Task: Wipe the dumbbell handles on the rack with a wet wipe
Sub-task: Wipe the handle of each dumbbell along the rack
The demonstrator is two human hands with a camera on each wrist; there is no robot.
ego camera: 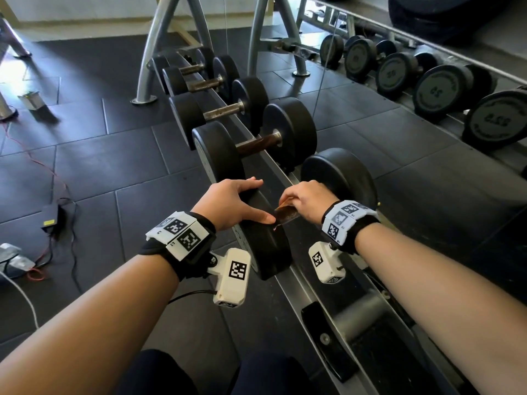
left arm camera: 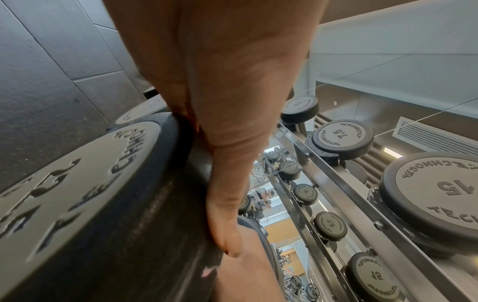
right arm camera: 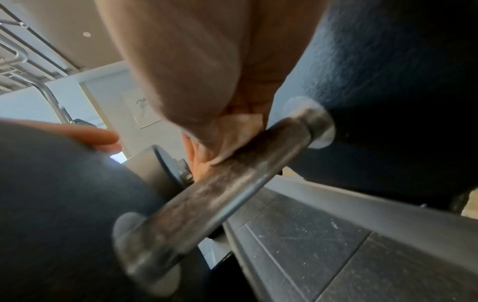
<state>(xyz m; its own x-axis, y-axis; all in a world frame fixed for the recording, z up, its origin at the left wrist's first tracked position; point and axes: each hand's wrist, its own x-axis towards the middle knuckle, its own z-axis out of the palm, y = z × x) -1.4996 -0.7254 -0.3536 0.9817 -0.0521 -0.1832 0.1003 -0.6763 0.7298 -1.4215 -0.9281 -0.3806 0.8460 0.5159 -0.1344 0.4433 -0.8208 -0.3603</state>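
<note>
Two hands work at the nearest dumbbell [ego camera: 268, 240] on the rack [ego camera: 288, 280]. The wipe [right arm camera: 232, 141] sits bunched under the right hand's [ego camera: 306, 199] curled fingers [right arm camera: 196, 114], pinched there and pressed on top of the handle [right arm camera: 220, 188], towards its 1 o'clock end in the right wrist view. From the head camera the wipe is mostly hidden; only a brownish strip of handle shows at 7 o'clock of that hand. The right wrist is bent down, knuckles up, forearm coming in from 5 o'clock.

The left hand [ego camera: 231, 203] lies spread over the rim of the dumbbell's left weight [left arm camera: 108, 204], fingers straight and resting flat, thumb [left arm camera: 225, 220] pointing to 3 o'clock towards the handle. Its forearm enters from 7 o'clock.

More dumbbells [ego camera: 251, 124] run along the rack towards 11 o'clock.
</note>
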